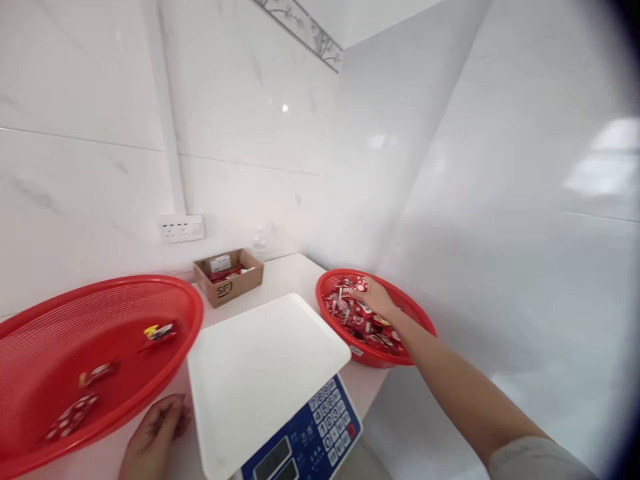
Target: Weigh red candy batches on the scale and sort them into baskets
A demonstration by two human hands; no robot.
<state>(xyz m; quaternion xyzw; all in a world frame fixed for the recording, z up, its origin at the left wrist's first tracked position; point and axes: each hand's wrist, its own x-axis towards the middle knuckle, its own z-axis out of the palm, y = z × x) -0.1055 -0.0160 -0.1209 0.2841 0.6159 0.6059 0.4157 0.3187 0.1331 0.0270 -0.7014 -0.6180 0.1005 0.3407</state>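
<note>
My right hand (pixel 376 299) reaches into the smaller red basket (pixel 326 320) on the right. Its fingers are closed at a red wrapped candy with white dots (pixel 361 285), above a heap of wrapped candies (pixel 365 320), mostly red. Low in the view, my left hand (pixel 156 433) rests between the big red basket (pixel 197 313) and the weighing scale (pixel 265 360). The left fingers are curled in; what they may hold is hidden. Inside the big basket lie a yellow-and-dark wrapped candy (pixel 159 332), a blurred brownish one (pixel 99 373) and a red dotted packet (pixel 71 417).
The scale's bare white pan stands mid-table, its blue keypad (pixel 327 420) facing me. Behind it are a cardboard box (pixel 235 291) with red packets and a clear plastic bottle (pixel 259 244). Tiled walls close off the back and right; a socket (pixel 183 229) sits on the wall.
</note>
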